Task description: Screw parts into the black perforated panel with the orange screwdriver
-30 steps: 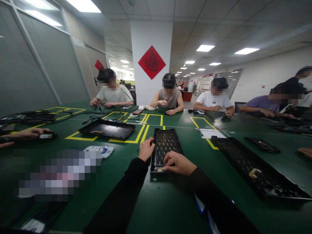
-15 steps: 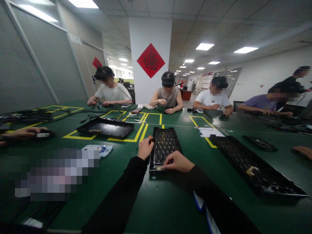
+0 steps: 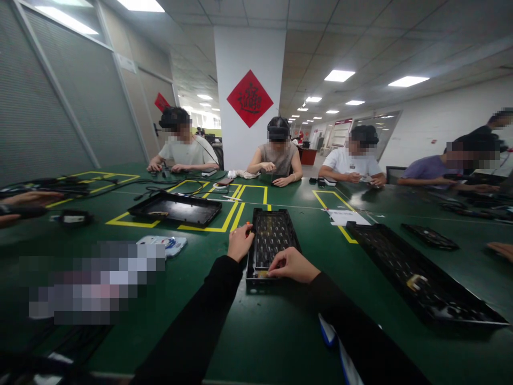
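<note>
Right hand [image 3: 292,264]: thumb and fingertips drawn together at small yellowish part [image 3: 262,274] inside black tray [image 3: 260,282], by its near end; pinched or just touched, couldn't tell. Left hand [image 3: 240,243] curled at tray's left wall beside orange bit [image 3: 248,226]; grip unclear. Tray lay in from green table's [image 3: 248,342] near edge. Longer tray [image 3: 460,321] sat right, shallow tray [image 3: 192,210] farther left.

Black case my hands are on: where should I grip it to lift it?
Likely by its long side walls, one hand from each side: the black case lies flat, longer than wide, with raised edges. Your left hand is at the left wall; your right hand at the small yellowish piece by the near end, would move over to the right wall.
</note>
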The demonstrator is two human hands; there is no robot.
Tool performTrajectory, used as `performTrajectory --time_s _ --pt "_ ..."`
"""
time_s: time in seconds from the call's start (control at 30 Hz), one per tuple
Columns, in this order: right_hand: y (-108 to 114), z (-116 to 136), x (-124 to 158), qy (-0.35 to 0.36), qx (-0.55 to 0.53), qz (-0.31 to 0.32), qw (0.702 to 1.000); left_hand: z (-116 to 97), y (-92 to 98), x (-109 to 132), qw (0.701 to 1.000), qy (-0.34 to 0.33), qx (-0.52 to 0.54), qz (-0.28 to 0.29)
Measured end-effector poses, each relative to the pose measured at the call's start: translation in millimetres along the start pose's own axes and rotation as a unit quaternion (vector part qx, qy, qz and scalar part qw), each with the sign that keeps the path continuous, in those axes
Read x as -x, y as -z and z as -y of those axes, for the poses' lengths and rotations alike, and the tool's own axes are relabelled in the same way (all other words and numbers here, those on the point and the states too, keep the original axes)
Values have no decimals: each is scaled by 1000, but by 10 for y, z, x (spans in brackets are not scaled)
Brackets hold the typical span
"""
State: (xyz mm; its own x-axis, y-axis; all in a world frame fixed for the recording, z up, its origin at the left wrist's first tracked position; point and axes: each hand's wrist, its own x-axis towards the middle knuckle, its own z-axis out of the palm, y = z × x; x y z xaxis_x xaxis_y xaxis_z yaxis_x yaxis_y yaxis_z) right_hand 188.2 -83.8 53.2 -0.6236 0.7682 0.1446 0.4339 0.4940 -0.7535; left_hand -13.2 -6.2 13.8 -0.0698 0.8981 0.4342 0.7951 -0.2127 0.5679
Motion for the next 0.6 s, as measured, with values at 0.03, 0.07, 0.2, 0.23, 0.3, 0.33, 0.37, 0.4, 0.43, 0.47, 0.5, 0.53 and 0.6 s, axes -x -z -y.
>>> performTrajectory --time_s 0.03,0.07,0.2,0.23,0.3,0.33,0.37,0.4,0.43,0.47,0.5,0.53,0.6 --pt "0 8 3 9 14 0 1000 4 -3 -2 1000 -1 -1 -2" --pt "1 14 7 17 27 0 999 9 -7 -3 1000 -3 -1 -3" --pt "7 11 13 29 45 -5 999 22 -15 -5 1000 -9 -2 -6" --pt "6 5 13 27 44 -4 999 20 -14 -4 1000 -9 -2 -6" --pt "1 -12 9 23 40 -1 999 13 -11 -2 1000 -4 -4 -4" --pt "-2 -19 7 21 38 1 999 9 -9 -1 1000 -2 -4 -3" --pt "-4 -25 4 18 36 2 999 4 -6 -1 1000 -1 -5 -2" --pt "-6 -28 1 16 34 2 999 0 -4 0 1000 0 -5 -2" --pt "-7 -29 -2 15 32 2 999 -3 -3 0 1000 1 -5 -1" --pt "-6 -28 -5 14 30 1 999 -5 -3 0 1000 0 -5 -1" --pt "-5 -25 -6 13 28 -1 1000 -6 -3 0 1000 0 -6 -1" --pt "-3 -19 -7 14 27 -4 1000 -4 -4 -1 1000 -1 -6 -1" --pt "0 -6 -4 23 33 -8 999 2 -8 -2 1000 -2 -6 -5"
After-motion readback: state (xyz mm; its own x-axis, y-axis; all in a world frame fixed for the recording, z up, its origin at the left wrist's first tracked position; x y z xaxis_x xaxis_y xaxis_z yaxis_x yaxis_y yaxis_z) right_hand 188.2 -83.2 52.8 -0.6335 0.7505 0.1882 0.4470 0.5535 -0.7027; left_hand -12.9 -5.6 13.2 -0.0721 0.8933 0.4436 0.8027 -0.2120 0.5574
